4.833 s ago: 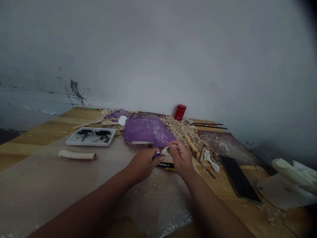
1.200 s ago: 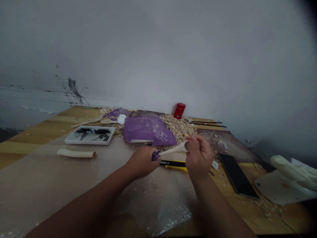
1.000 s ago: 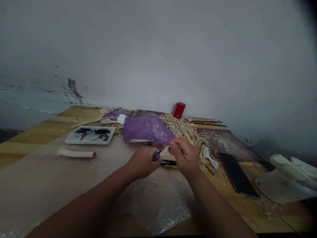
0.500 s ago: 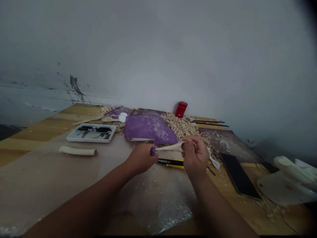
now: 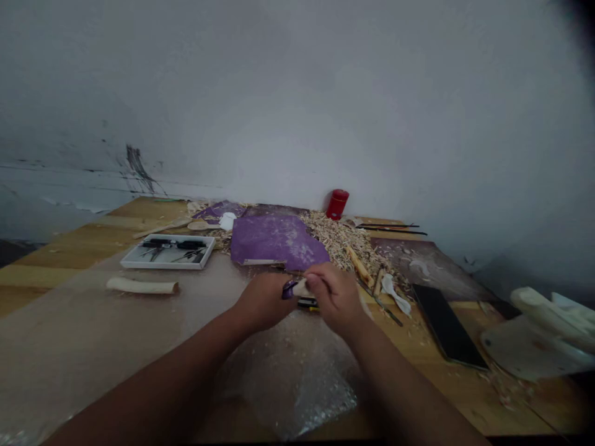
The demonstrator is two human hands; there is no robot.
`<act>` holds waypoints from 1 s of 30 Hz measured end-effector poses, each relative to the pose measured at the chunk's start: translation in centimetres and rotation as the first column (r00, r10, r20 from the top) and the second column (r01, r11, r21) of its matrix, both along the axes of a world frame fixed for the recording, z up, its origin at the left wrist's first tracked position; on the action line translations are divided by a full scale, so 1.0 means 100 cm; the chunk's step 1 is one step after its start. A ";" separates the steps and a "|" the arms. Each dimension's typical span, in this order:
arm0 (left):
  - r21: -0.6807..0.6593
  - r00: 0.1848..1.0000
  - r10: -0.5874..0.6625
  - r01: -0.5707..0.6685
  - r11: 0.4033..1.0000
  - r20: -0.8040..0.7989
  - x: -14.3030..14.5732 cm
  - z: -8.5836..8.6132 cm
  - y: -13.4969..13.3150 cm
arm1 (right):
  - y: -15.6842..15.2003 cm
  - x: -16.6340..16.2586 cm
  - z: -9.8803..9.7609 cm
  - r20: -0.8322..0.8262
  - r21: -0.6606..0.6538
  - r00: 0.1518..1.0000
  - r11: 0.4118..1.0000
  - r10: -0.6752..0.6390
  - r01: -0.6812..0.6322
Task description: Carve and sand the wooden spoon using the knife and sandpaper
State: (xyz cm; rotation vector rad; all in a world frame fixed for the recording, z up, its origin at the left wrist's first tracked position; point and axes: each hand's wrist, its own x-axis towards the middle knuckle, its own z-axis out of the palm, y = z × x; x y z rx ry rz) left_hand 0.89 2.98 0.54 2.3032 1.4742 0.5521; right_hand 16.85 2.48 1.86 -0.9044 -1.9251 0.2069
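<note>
My left hand [image 5: 264, 303] is closed around a small folded piece of purple sandpaper [image 5: 288, 289], which wraps the narrow end of a pale wooden spoon [image 5: 302, 288]. Close beside it, my right hand [image 5: 339, 300] grips the spoon's wider end, and its fingers hide most of the wood. Just below the hands lies a black and yellow utility knife [image 5: 307, 303], partly covered. A larger sheet of purple sandpaper [image 5: 276, 238], dusted pale, rests behind them.
Wood shavings [image 5: 341, 238] heap up behind my right hand, near a red canister [image 5: 337, 204]. On the left are a white tool tray [image 5: 162, 263] and a pale wooden stick [image 5: 142, 286]. A phone [image 5: 449, 325] lies to the right. Clear plastic sheeting [image 5: 199, 365] covers the front.
My right hand has moved left, close up to my left hand, so less of the spoon shows between them. The wood pieces behind the right hand are now uncovered.
</note>
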 end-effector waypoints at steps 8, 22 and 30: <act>0.019 0.993 0.119 -0.119 0.993 0.004 -0.004 0.000 0.003 | 0.004 0.012 0.002 -0.398 -0.060 0.903 0.987 -0.161 0.149; 0.049 0.990 0.132 -0.134 0.990 0.040 -0.005 0.003 0.003 | -0.005 0.019 0.014 -0.336 0.023 0.927 0.983 -0.166 0.185; 0.059 0.990 0.136 -0.134 0.989 -0.026 -0.006 0.003 0.004 | -0.012 0.023 0.021 -0.285 0.152 0.936 0.954 -0.208 0.258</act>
